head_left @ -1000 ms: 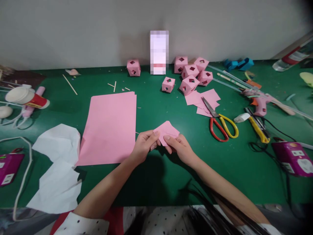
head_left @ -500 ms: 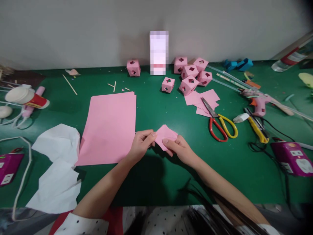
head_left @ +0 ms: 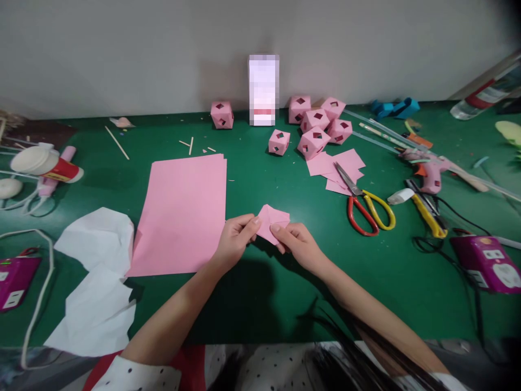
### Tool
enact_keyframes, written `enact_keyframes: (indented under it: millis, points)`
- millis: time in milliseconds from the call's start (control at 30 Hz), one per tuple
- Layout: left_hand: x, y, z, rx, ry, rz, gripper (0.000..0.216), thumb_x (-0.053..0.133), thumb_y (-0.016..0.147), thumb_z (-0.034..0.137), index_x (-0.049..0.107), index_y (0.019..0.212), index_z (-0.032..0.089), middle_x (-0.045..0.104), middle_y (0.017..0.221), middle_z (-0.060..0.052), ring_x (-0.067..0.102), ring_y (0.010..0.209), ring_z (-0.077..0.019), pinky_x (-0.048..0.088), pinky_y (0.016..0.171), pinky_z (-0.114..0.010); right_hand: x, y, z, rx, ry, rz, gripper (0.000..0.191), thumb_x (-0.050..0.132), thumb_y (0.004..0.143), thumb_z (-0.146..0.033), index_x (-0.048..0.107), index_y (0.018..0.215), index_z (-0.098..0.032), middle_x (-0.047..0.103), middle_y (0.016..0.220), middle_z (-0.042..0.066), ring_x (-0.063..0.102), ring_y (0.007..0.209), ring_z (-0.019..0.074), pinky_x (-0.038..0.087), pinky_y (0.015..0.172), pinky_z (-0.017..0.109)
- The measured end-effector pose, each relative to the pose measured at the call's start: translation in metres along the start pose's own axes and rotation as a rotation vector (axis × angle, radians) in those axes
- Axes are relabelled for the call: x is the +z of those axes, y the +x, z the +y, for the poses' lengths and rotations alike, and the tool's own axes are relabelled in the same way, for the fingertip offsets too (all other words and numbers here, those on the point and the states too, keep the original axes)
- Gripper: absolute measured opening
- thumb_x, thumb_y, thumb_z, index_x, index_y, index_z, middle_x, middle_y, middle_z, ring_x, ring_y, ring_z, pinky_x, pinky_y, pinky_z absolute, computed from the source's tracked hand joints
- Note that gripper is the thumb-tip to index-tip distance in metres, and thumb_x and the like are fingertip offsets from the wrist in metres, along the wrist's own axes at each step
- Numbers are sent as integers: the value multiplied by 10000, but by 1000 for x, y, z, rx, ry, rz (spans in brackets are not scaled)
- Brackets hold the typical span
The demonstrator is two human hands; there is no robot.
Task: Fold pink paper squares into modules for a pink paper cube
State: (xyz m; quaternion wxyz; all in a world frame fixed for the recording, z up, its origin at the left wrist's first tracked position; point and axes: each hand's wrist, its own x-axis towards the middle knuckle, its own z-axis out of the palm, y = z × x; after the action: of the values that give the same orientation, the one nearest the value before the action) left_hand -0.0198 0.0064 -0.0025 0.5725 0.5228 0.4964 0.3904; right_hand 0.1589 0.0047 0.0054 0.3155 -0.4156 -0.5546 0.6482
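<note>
A small folded piece of pink paper [head_left: 272, 220] is held just above the green table between both hands. My left hand [head_left: 236, 237] pinches its left corner between thumb and fingers. On its lower right side, my right hand [head_left: 299, 243] is closed, the thumb pressed on top and the fingers beneath. Creases run across the paper's face. To the left lies a stack of large pink sheets [head_left: 183, 212], close to my left hand. Red-and-yellow-handled scissors [head_left: 362, 203] rest partly on loose pink paper squares [head_left: 319, 164], to the right.
Several pink paper polyhedra [head_left: 313, 142] with cut-out holes stand at the back, near an upright blurred phone [head_left: 264, 89]. A pink glue gun [head_left: 433, 174], a yellow cutter [head_left: 430, 217] and a purple box [head_left: 486, 263] lie right. Crumpled white paper [head_left: 97, 309] and a cup [head_left: 46, 163] lie left.
The small pink paper has turned and shifted slightly left in my hands. My right hand has moved a little toward the left; my left hand stays nearly in place.
</note>
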Motion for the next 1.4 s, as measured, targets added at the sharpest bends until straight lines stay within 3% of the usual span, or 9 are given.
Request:
enact_keyframes:
  millis: [300,533,700,1067,1233,1400]
  points:
    - [-4,4,3,-122,-154,-166,484,583,857,533,415,592,164,306,538,54,241,476,-59,158,461,-231,-6,-4,-3,10,41,-115,607,532,856,-641,437,471,-183,339,439,-59,264,440,67,211,471,254]
    - [-2,0,3,-132,-217,-85,455,616,845,505,421,611,167,318,546,51,263,487,-65,182,472,-232,-1,-1,0,38,23,-42,614,485,868,-669,483,503,-176,359,446,-55,283,441,71,218,467,247]
    - [-3,0,0,-118,-190,-35,467,635,836,472,403,574,162,333,554,40,307,512,-74,217,493,-236,-2,-1,1,21,38,-89,607,492,874,-653,505,508,-169,350,443,-60,277,439,69,221,474,247]
    - [0,6,4,-177,-316,-79,482,623,840,489,341,596,183,239,522,75,184,448,-50,136,431,-220,-6,-2,2,21,27,-164,590,490,896,-614,479,505,-173,371,460,-52,287,451,71,221,479,252]
    - [-1,6,2,-73,-184,12,474,591,861,509,349,614,185,254,552,65,228,468,-63,166,445,-228,-6,2,2,42,26,-17,548,483,894,-628,535,600,-169,414,495,-47,329,461,77,242,462,239]
    - [-2,8,0,75,155,199,472,528,915,480,375,591,173,333,555,43,313,521,-82,238,488,-236,-8,8,3,26,34,175,374,665,807,-540,563,840,-182,554,604,-41,506,521,99,393,516,225]
